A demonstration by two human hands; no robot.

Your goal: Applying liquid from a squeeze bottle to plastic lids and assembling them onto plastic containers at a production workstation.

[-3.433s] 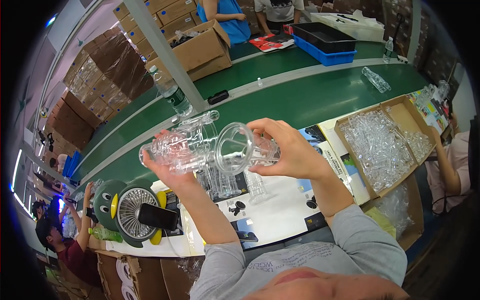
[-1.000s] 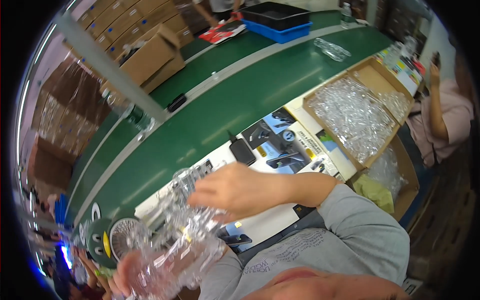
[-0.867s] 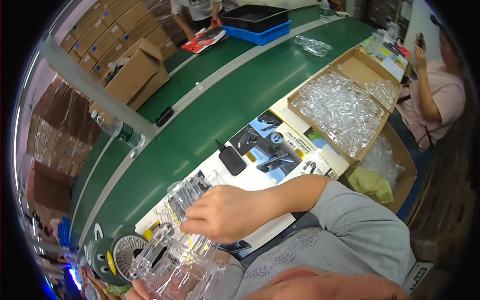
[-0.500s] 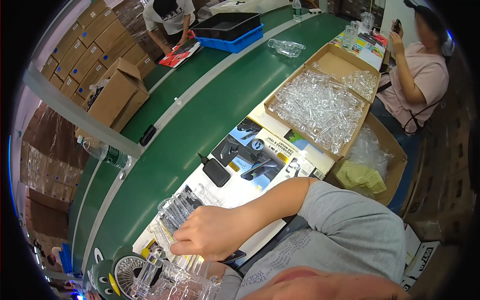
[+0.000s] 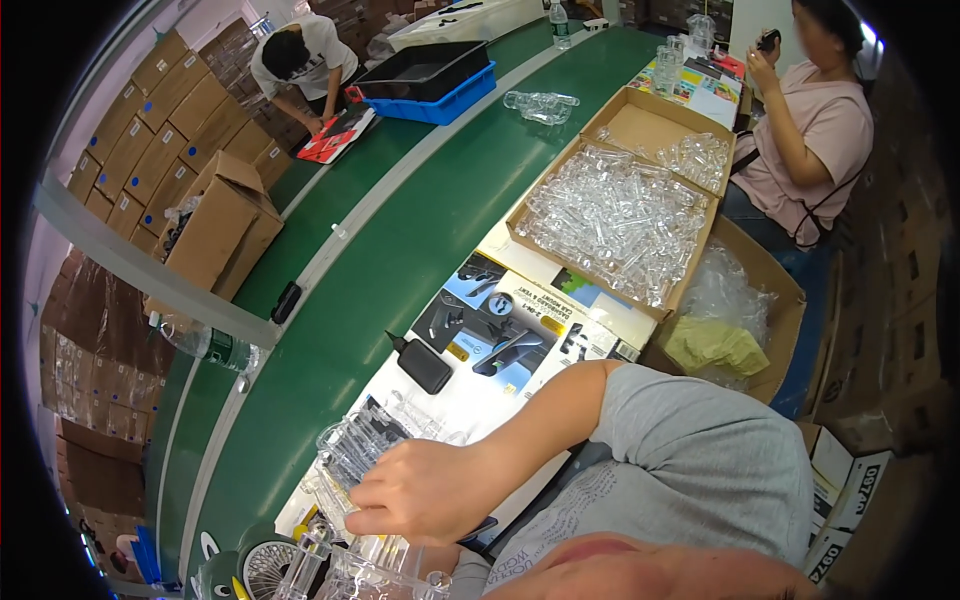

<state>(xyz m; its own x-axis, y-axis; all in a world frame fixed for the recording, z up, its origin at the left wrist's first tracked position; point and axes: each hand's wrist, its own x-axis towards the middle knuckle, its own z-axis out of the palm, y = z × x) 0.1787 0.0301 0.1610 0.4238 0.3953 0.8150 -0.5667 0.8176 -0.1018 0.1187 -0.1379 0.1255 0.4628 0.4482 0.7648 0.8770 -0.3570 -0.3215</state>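
Several clear plastic parts [image 5: 355, 450] are lying on printed cardboard [image 5: 500, 335] just beyond the right hand [image 5: 425, 490], which is hanging, fingers bent, over a larger clear piece [image 5: 345, 578]; its hidden fingertips are leaving its grip impossible to tell; the left hand [image 5: 398, 580] is barely showing below, its hold equally unclear.

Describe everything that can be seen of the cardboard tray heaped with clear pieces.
The tray is shallow, open-topped brown cardboard with low walls. Many clear, shiny pieces, plastic by their look, lie in it in a heap that hides most of its bottom. It sits slanted across the view, right of the green surface, with printed cardboard off its near end. A second tray or section with fewer clear pieces adjoins its far end. The right hand is apart from it.
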